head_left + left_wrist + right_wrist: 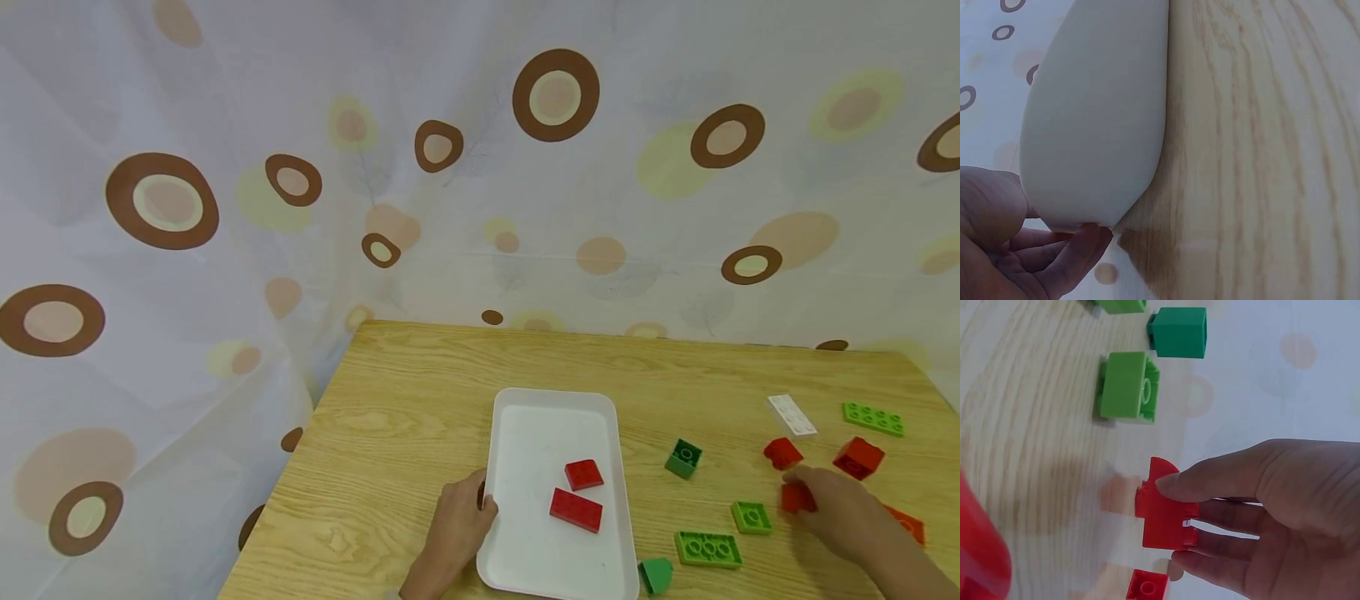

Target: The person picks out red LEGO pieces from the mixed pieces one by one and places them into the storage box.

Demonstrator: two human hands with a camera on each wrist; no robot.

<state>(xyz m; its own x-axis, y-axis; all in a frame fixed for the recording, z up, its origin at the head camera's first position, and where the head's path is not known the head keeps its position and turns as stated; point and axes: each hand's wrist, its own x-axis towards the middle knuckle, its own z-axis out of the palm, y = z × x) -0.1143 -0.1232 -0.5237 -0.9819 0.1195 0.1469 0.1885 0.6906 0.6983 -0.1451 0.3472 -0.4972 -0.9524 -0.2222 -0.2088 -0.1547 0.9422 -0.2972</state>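
My left hand grips the left side of a white tray, and the left wrist view shows its fingers against the tray's edge. Inside the tray lie two red building blocks, a smaller one and a longer one. To the right of the tray, my right hand pinches a red building block between thumb and fingers, low over the table. That block has one curved end in the right wrist view. Just beyond the hand are another red block and a larger red one.
More blocks lie on the wooden table: dark green, small light green, long light green, rounded green, white, far light green and orange. A patterned curtain hangs behind.
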